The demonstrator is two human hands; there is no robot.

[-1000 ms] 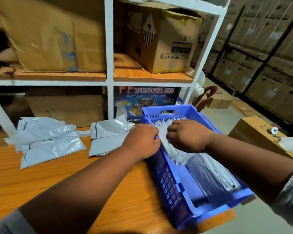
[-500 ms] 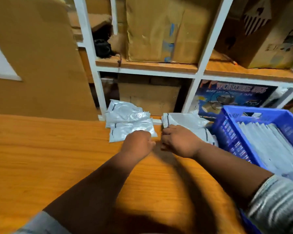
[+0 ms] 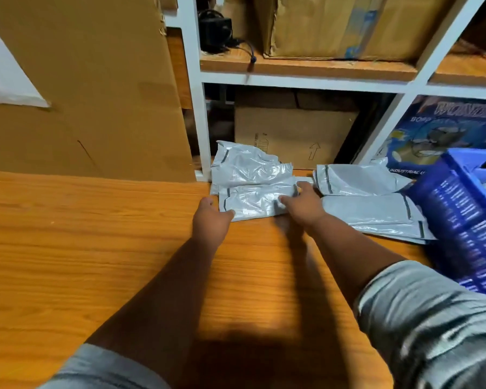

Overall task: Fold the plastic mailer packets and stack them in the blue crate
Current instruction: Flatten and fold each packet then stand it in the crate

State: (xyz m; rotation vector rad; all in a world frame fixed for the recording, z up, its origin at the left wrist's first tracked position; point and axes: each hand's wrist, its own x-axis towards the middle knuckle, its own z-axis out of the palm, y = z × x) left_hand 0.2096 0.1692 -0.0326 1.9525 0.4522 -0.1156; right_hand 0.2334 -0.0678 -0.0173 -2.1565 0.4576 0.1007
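Far left: a cardboard sheet point(image 3: 82, 88) stands against the table point(image 3: 68, 248) back edge; the table surface near it is bare wood, leaving wide room to work.

Centre: the left hand point(image 3: 209, 224) lies at the near-left corner of the top mailer point(image 3: 257, 202) on the left pile point(image 3: 247, 167), fingers curled onto that corner; whether they pinch it cannot be told. The right hand point(image 3: 302, 204) rests on the same mailer's right end, fingers spread narrow and flat on the plastic, thumb at the far edge. The mailer lies unfolded against the shelf post point(image 3: 201, 113).

Right: a 2nd pile point(image 3: 371, 211) of flat mailers lies between the hands and the crate point(image 3: 466, 220), which sits at the table's right edge with its contents barely in view.

Judgement: the step in hand is picking 1 mailer for folding. Next move calls for drawing it near, onto bare wood, then closing 1 end over the other. The shelf frame hems the far side; the near side is free.
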